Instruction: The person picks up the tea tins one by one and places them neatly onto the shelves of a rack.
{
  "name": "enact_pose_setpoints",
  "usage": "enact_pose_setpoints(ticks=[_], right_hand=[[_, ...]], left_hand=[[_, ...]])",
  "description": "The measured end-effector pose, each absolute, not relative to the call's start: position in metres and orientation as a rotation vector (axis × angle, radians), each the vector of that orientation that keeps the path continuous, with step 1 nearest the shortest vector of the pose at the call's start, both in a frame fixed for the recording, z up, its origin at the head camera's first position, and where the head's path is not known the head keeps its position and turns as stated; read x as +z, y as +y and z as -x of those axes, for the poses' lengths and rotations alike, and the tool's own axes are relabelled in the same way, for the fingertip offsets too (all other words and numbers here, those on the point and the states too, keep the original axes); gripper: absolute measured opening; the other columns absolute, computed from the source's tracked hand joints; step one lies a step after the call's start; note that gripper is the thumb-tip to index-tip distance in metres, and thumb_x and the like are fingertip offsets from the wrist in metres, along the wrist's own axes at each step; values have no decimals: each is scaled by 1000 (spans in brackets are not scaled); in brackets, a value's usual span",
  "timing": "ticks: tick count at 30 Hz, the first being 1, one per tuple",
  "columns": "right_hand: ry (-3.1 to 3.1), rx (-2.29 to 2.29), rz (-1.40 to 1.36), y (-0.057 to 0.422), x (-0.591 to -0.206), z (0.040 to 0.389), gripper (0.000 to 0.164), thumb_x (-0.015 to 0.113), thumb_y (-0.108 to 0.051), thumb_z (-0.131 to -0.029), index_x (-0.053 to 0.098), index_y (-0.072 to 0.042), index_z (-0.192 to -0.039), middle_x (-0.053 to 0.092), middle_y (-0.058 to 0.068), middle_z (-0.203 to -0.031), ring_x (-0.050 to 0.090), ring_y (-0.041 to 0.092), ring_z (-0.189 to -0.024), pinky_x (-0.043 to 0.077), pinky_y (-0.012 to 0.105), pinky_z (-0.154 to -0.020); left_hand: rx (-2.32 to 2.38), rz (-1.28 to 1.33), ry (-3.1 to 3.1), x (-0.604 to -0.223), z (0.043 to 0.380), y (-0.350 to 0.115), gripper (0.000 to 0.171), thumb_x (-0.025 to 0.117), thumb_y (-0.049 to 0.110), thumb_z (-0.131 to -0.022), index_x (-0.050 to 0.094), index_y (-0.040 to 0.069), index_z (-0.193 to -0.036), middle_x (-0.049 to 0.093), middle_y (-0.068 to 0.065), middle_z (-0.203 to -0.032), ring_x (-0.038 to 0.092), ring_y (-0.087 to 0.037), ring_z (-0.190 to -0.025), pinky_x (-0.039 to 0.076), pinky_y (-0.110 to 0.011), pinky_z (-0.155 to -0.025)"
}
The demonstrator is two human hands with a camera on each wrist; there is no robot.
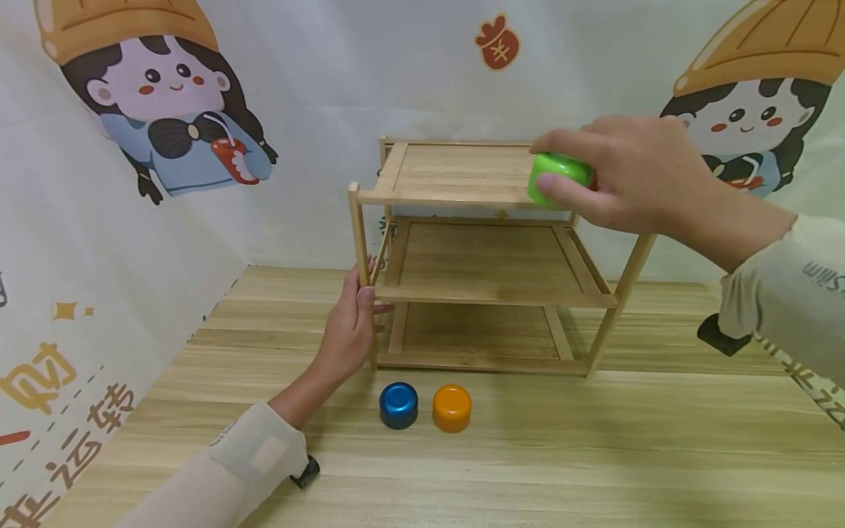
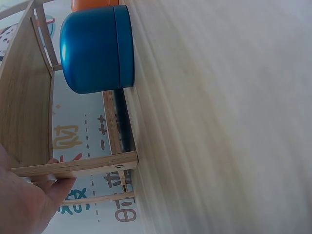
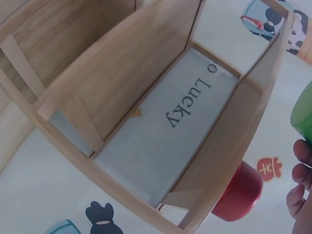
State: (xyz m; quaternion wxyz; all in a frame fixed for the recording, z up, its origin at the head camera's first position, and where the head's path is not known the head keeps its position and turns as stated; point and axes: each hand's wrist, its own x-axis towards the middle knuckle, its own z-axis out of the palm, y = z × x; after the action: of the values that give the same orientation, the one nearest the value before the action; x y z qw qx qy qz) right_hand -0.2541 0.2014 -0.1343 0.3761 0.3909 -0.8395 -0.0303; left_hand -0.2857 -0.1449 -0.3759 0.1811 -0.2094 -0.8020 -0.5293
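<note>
My right hand [image 1: 634,172] pinches a small round green canister [image 1: 557,176] between thumb and fingers, above the right part of the rack's top shelf. In the right wrist view a red canister [image 3: 240,192] sits on that top shelf; the hand hides nearly all of it from the head view. The three-tier wooden rack [image 1: 485,260] stands upright on the table. Around its left front post curls my left hand [image 1: 346,330], at about middle-shelf height. Before the rack, a blue canister [image 1: 399,405] and an orange canister [image 1: 452,408] stand side by side on the tabletop.
A white cloth backdrop [image 1: 317,88] with cartoon prints rises behind the rack and at the left side. The pale wood-grain table [image 1: 561,455] extends in front of the rack. The middle and bottom shelves [image 1: 478,330] have slim rails and posts around them.
</note>
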Motion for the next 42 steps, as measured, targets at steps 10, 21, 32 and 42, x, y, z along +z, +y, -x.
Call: enact_pose_setpoints(ticks=[10, 21, 32, 42], right_hand=[[-2199, -95, -899, 200, -123, 266, 40, 52, -45, -96, 70, -19, -120, 54, 5, -64, 45, 21, -54, 30, 32, -41], [-2337, -110, -767, 203, -113, 279, 46, 46, -48, -100, 65, -19, -130, 68, 14, -83, 57, 30, -68, 35, 35, -42], [-2440, -114, -698, 200, -114, 291, 50, 41, -51, -101, 60, -22, -138, 69, 19, -100, 59, 33, -84, 38, 38, -45], [-2463, -137, -694, 199, -116, 299, 49, 39, -52, -102, 60, -23, -136, 69, 19, -97, 61, 33, -82, 38, 39, -44]], left_hand=[[-1489, 580, -2276, -376, 286, -145, 47, 26, 33, -114, 23, 28, -160, 39, -15, -161, 72, -40, -108, 65, -53, -72], [-1489, 578, -2277, -377, 287, -145, 48, 25, 34, -113, 23, 26, -161, 38, -16, -161, 72, -40, -108, 64, -53, -72], [-1484, 572, -2280, -377, 286, -145, 48, 25, 35, -113, 22, 27, -161, 38, -16, -161, 72, -39, -109, 65, -51, -72], [-1482, 570, -2279, -377, 286, -144, 48, 25, 34, -114, 23, 25, -161, 38, -16, -161, 72, -40, -109, 65, -52, -72]])
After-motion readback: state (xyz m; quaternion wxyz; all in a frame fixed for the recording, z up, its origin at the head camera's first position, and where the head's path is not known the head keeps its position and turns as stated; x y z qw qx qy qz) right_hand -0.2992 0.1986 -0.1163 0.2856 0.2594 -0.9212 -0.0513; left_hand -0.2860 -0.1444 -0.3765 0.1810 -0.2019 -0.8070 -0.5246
